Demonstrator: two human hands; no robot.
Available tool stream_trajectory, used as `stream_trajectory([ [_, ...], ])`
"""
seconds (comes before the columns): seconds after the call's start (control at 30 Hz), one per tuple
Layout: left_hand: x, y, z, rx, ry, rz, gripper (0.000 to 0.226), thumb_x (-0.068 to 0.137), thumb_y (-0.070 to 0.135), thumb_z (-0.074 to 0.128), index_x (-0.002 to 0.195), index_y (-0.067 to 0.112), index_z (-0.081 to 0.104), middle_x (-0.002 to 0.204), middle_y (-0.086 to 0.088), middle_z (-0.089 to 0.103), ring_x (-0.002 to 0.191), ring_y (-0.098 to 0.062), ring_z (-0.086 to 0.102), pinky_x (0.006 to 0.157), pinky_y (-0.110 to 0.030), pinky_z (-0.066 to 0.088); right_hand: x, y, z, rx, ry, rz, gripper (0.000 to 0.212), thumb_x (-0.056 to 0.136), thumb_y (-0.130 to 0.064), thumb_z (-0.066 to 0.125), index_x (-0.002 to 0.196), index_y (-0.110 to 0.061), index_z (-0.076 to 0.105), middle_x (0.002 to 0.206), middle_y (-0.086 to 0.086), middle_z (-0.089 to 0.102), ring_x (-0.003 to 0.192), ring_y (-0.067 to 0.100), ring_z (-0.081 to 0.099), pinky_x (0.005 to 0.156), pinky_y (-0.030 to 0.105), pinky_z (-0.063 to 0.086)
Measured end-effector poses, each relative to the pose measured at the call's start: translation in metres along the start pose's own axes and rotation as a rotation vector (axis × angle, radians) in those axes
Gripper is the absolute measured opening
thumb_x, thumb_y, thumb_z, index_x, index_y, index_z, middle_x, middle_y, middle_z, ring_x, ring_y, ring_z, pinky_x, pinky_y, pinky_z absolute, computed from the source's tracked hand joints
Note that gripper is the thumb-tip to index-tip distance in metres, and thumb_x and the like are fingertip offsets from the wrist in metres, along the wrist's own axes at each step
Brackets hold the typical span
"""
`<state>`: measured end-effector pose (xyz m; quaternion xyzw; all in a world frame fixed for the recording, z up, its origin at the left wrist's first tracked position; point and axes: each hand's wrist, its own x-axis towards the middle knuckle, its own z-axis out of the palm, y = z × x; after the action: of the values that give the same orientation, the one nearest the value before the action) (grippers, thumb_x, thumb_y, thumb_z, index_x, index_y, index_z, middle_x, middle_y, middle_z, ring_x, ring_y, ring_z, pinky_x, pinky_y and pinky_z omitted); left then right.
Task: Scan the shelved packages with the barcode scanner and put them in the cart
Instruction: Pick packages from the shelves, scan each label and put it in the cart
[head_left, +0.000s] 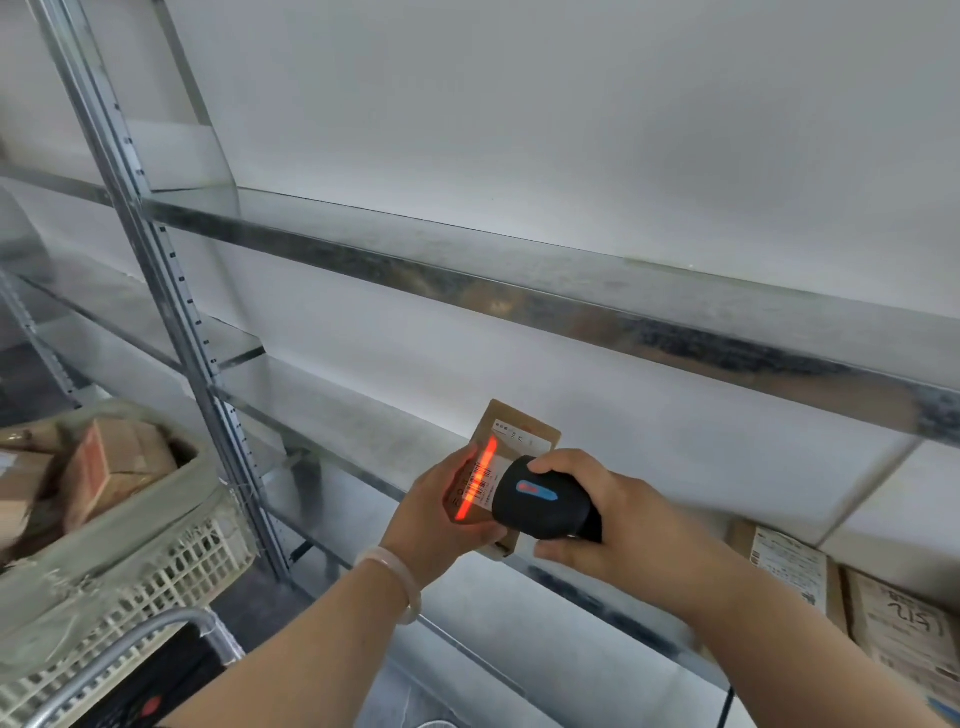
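Note:
My left hand (436, 514) grips a small brown cardboard package (519, 431) with a white label, held up in front of the metal shelf (519, 291). My right hand (613, 514) grips a black barcode scanner (540, 501) with a blue mark on top. The scanner points at the label from the right, and a red-orange scan line lies across the barcode and my left fingers. At the lower left stands the cart (171, 566), a white lattice basket lined with plastic, holding several brown boxes (119, 467).
Two more brown labelled packages (789, 566) (904, 629) lie on the lower shelf at the right. A slotted steel upright (171, 291) runs down the left. The cart's metal handle bar (130, 649) crosses the bottom left corner. A white wall is behind the shelves.

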<state>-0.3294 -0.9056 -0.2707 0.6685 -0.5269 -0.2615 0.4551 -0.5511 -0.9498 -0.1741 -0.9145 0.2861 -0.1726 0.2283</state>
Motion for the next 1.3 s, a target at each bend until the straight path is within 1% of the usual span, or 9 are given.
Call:
stream_trajectory([
  [0.17,-0.013,0.0,-0.012,0.009,0.034,-0.039,0.068,0.072,0.027,0.086,0.113,0.059,0.043,0.116,0.017,0.063,0.108,-0.014,0.064,0.091,-0.036,0.058,0.008,-0.01,0.003,-0.018,-0.057,-0.033,0.064,0.077,-0.048,0.076,0.121,-0.057,0.031,0.102,-0.037,0.05,0.096,-0.003,0.059,0.084,0.017,0.05],
  [0.37,-0.029,-0.013,-0.043,-0.024,0.067,-0.081,0.082,0.072,0.022,0.087,0.134,0.045,0.039,0.123,0.016,0.057,0.117,-0.016,0.058,0.097,-0.039,0.055,0.022,-0.035,0.025,-0.045,-0.069,-0.019,0.065,0.076,-0.052,0.075,0.122,-0.058,0.029,0.108,-0.032,0.055,0.094,-0.003,0.058,0.083,0.018,0.05],
  [0.57,-0.056,-0.039,-0.113,-0.102,0.139,-0.136,0.088,0.072,0.012,0.086,0.139,0.043,0.038,0.119,0.015,0.058,0.113,-0.008,0.059,0.092,-0.025,0.055,0.058,-0.083,0.074,0.182,0.079,-0.001,0.059,0.08,-0.036,0.077,0.116,-0.059,0.037,0.104,-0.039,0.054,0.096,-0.013,0.055,0.074,0.005,0.043],
  [0.67,-0.078,-0.051,-0.165,-0.201,0.221,-0.164,0.083,0.073,0.004,0.083,0.136,0.038,0.04,0.113,0.019,0.058,0.101,0.006,0.059,0.075,-0.008,0.05,0.081,-0.121,0.116,0.346,0.184,0.029,0.06,0.081,-0.028,0.077,0.112,-0.06,0.037,0.102,-0.042,0.055,0.086,-0.013,0.058,0.063,0.006,0.045],
  [0.73,-0.095,-0.066,-0.204,-0.265,0.31,-0.176,0.083,0.073,0.002,0.083,0.135,0.036,0.042,0.115,0.018,0.059,0.097,0.012,0.058,0.074,-0.005,0.048,0.099,-0.151,0.148,0.398,0.204,0.027,0.059,0.081,-0.029,0.077,0.116,-0.057,0.04,0.104,-0.037,0.058,0.082,-0.006,0.061,0.068,0.013,0.049],
  [0.87,-0.129,-0.099,-0.279,-0.369,0.483,-0.218,0.085,0.071,0.004,0.085,0.137,0.035,0.043,0.129,0.003,0.061,0.115,-0.006,0.06,0.094,-0.023,0.052,0.136,-0.215,0.212,0.489,0.155,0.01,0.059,0.082,-0.026,0.076,0.118,-0.056,0.04,0.109,-0.026,0.058,0.081,0.005,0.063,0.073,0.027,0.056],
  [1.03,-0.174,-0.135,-0.353,-0.379,0.663,-0.219,0.079,0.073,0.003,0.083,0.138,0.028,0.046,0.115,0.013,0.064,0.096,0.011,0.063,0.079,-0.011,0.052,0.173,-0.296,0.286,0.572,0.014,-0.066,0.061,0.084,-0.021,0.075,0.121,-0.053,0.039,0.116,-0.016,0.059,0.077,0.008,0.064,0.071,0.022,0.056],
  [1.2,-0.208,-0.172,-0.399,-0.316,0.776,-0.268,0.085,0.072,0.007,0.085,0.144,0.025,0.042,0.12,0.016,0.061,0.105,0.007,0.061,0.094,-0.022,0.052,0.194,-0.349,0.339,0.611,-0.113,-0.127,0.063,0.082,-0.025,0.076,0.121,-0.059,0.039,0.12,-0.027,0.054,0.104,0.0,0.062,0.089,0.025,0.055],
  [1.3,-0.22,-0.192,-0.42,-0.259,0.837,-0.299,0.079,0.079,0.011,0.081,0.143,0.032,0.04,0.126,0.016,0.058,0.115,0.0,0.058,0.102,-0.031,0.049,0.208,-0.371,0.36,0.62,-0.182,-0.145,0.062,0.083,-0.026,0.076,0.122,-0.058,0.04,0.122,-0.026,0.053,0.106,-0.003,0.061,0.091,0.022,0.053],
])
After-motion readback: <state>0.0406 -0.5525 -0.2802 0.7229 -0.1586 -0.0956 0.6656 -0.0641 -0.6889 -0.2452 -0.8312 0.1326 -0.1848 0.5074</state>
